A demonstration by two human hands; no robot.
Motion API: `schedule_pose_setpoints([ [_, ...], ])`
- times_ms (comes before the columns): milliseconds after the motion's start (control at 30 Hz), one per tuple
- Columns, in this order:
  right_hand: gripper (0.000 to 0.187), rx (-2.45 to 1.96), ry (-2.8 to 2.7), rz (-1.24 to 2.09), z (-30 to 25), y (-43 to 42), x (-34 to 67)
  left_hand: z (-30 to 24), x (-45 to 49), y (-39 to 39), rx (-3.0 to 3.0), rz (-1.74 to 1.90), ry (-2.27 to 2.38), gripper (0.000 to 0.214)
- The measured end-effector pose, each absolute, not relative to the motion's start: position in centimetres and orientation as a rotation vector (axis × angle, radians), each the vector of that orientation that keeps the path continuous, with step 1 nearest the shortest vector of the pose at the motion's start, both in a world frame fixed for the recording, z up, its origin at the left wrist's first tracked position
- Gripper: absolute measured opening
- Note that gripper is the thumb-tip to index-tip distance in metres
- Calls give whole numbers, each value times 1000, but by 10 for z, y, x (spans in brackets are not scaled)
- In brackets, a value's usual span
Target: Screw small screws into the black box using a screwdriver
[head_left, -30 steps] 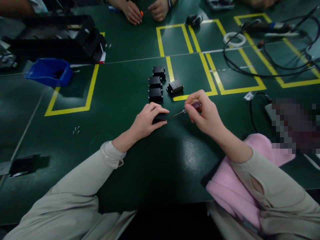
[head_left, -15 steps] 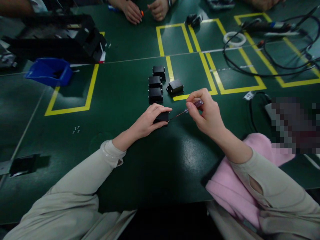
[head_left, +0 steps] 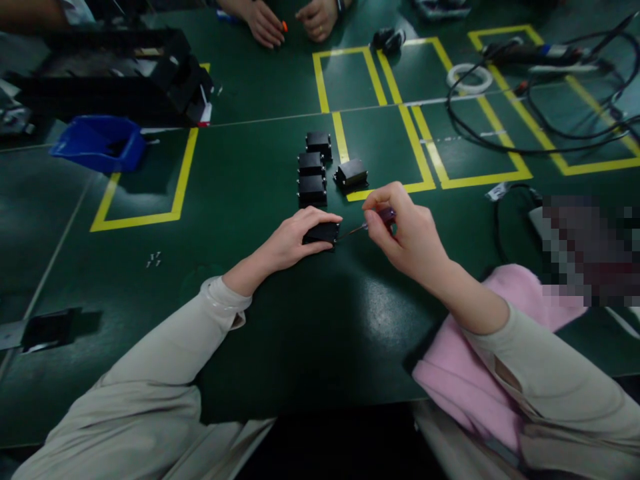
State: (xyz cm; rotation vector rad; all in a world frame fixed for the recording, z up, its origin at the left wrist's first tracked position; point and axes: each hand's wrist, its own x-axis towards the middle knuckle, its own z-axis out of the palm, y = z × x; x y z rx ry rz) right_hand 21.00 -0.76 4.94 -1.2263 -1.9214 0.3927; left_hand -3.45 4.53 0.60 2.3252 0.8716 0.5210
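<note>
My left hand (head_left: pixel 287 243) grips a small black box (head_left: pixel 323 233) against the green table, thumb along its near side and fingers along its far side. In my right hand (head_left: pixel 407 230) is a screwdriver (head_left: pixel 387 215) with a purplish handle, pinched between thumb and fingers. Its thin shaft slants down to the left, and the tip is at the box's right end, by a small screw; whether it sits in the screw head cannot be made out. Beyond my left hand stand several similar black boxes (head_left: pixel 311 188), with another black box (head_left: pixel 351 173) to their right.
Several small screws (head_left: pixel 154 259) lie left of my left arm. A blue bin (head_left: pixel 103 143) and a black rack (head_left: pixel 110 77) stand at the back left. A pink cloth (head_left: pixel 465 373) lies under my right forearm. Another person's hands (head_left: pixel 267 25) are across the table; cables (head_left: pixel 550 147) lie right.
My right hand has shifted slightly left and turned, and the screwdriver handle now sits lower in the fingers. My left hand and the box have tilted slightly.
</note>
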Motion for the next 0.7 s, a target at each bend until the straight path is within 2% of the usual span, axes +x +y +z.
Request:
schedule_pose_setpoints([
  [367, 12, -1319, -2277, 318, 88, 10, 191, 3, -36, 47, 2393, 541, 859, 45],
  [700, 18, -1298, -2354, 330, 96, 16, 189, 9, -35, 41, 2559, 457, 916, 47],
])
